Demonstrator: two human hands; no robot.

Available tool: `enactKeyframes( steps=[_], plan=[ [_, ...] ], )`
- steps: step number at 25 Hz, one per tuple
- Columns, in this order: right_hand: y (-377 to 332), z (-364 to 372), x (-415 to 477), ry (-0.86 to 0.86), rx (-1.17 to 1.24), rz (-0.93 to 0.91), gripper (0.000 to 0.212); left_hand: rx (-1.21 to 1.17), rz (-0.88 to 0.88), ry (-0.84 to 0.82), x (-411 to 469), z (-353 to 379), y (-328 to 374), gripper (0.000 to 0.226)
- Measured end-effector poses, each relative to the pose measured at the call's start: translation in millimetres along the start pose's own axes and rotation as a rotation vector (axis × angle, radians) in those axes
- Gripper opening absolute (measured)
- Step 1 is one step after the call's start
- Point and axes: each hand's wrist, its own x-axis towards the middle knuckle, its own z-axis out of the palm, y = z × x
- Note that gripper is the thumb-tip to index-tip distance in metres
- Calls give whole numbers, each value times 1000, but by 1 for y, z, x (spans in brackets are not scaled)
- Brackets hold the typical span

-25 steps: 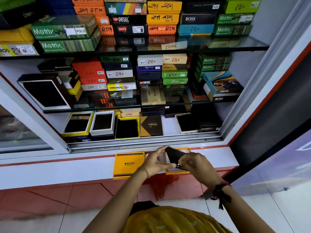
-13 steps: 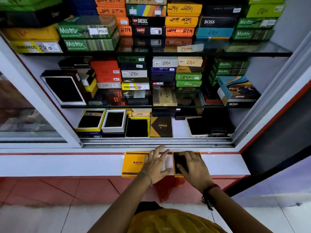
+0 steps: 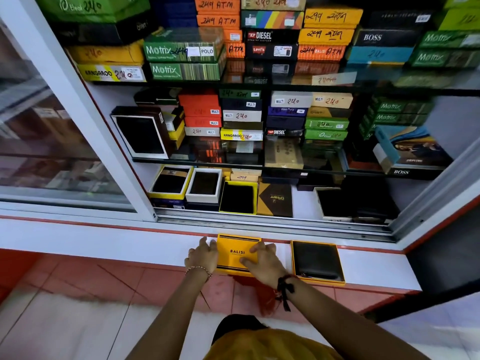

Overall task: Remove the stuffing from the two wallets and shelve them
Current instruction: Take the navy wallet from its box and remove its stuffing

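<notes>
Both hands shifted onto lid (image 3: 237,252); wallet (image 3: 315,259) boxed.

The lid (image 3: 237,253) under the hands is yellow with thin black stripes along its near and far edges and dark lettering. The wallet (image 3: 315,259) is black, lying in a tray (image 3: 340,268) with a yellow rim. The worktop (image 3: 104,242) is white, edged by a red line. The floor tiles (image 3: 91,279) nearest the cabinet are red, the nearer ones white. The garment (image 3: 272,345) is mustard yellow.
</notes>
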Motion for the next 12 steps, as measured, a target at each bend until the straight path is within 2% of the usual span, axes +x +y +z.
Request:
enactKeyframes(
  steps=[2, 6, 9, 12],
  plan=[
    [-5, 3, -2, 41, 46, 44, 72, -174, 28, -103, 1, -2, 2, 46],
    [-16, 2, -10, 62, 158, 136, 104, -785, -8, -272, -8, 3, 1, 35],
    [-18, 3, -9, 64, 208, 146, 105, -949, 0, -441, -14, 14, -3, 56],
    [-17, 3, -10, 22, 305, 115, 95, -1051, -48, -611, -18, 24, -1, 61]
  ],
)
